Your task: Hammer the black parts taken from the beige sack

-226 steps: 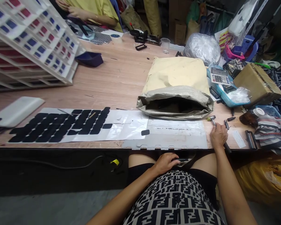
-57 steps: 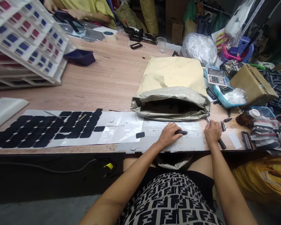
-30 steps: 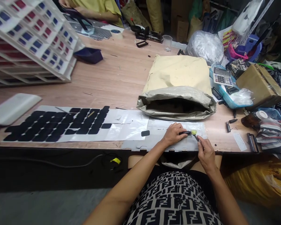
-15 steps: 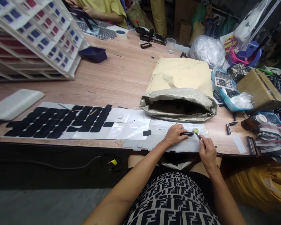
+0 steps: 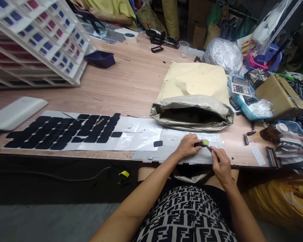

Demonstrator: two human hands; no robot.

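Observation:
My left hand [image 5: 189, 145] is closed on a small, slim black piece [image 5: 198, 144] just above the grey board [image 5: 151, 156]. Pinched in my right hand [image 5: 221, 164] is a thin dark-handled tool with a round yellow-green head [image 5: 205, 142]. That head overlaps the tip of the black piece; whether they touch, I cannot tell. Left of my hands, a single black rounded patch [image 5: 158, 144] lies on the board. Further left, many similar black patches [image 5: 58, 132] rest in rows on a white sheet [image 5: 143, 134].
A large cream sack [image 5: 194, 79] lies open-mouthed just beyond my hands. To the right are a calculator [image 5: 240, 86], a cardboard box [image 5: 280, 97], a brown bottle [image 5: 272, 133] and a striped cloth [image 5: 293, 149]. A white crate [image 5: 53, 37] stands left; a person in yellow sits behind.
My right hand has shifted slightly left, bringing the tool's yellow-green head from beyond the black piece to over its tip. My left hand stays nearly in place.

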